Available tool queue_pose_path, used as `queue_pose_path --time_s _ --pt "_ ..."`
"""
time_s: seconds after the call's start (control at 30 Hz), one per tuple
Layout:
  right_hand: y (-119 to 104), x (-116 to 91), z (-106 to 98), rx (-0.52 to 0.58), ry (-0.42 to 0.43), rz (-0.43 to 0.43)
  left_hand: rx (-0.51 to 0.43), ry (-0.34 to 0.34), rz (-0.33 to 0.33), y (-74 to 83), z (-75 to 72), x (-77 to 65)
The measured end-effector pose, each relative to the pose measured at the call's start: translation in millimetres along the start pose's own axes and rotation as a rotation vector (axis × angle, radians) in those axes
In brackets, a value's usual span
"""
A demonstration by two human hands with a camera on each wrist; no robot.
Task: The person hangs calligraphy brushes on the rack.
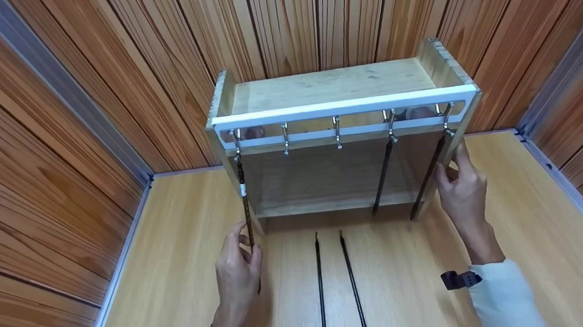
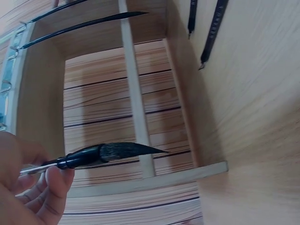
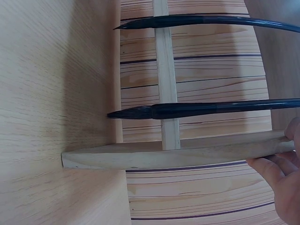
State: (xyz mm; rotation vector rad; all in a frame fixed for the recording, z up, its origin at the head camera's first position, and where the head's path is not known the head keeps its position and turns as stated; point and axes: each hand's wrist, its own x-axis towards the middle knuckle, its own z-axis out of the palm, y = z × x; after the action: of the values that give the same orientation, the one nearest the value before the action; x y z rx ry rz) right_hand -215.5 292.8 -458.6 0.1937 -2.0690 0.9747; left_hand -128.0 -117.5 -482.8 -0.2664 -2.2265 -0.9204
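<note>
My left hand [image 1: 237, 272] pinches a brown mottled writing brush [image 1: 246, 207] with a white band. Its top reaches the leftmost hook [image 1: 236, 142] of a wooden brush rack [image 1: 327, 86]; whether it hangs there I cannot tell. Dark pointed bristles [image 2: 124, 150] extend past the fingers in the left wrist view. With thumb and fingers, my right hand [image 1: 463, 192] grips the rack's right side panel [image 3: 187, 157]. Beside that panel, two dark brushes hang bristles down: one brush [image 1: 383, 175] from the fourth hook, the other brush [image 1: 430, 177] from the rightmost.
Two slim black brushes, a left one [image 1: 321, 289] and a right one [image 1: 353, 285], lie on the wooden table [image 1: 150, 276] before the rack. Two middle hooks, including the centre hook [image 1: 337, 132], carry nothing. A wood-plank wall [image 1: 287, 25] stands behind.
</note>
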Motion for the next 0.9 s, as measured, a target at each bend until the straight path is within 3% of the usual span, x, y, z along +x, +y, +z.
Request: queue_pose_path --time_s 0.37,0.9 --pt "2 0 0 0.002 0.002 -0.025 -0.076 -0.032 -0.090 -11.6 17.8 5.7" --pt "3 -1 -1 -0.005 -0.007 -0.032 -0.085 -0.015 -0.083 -20.5 32.5 9.6"
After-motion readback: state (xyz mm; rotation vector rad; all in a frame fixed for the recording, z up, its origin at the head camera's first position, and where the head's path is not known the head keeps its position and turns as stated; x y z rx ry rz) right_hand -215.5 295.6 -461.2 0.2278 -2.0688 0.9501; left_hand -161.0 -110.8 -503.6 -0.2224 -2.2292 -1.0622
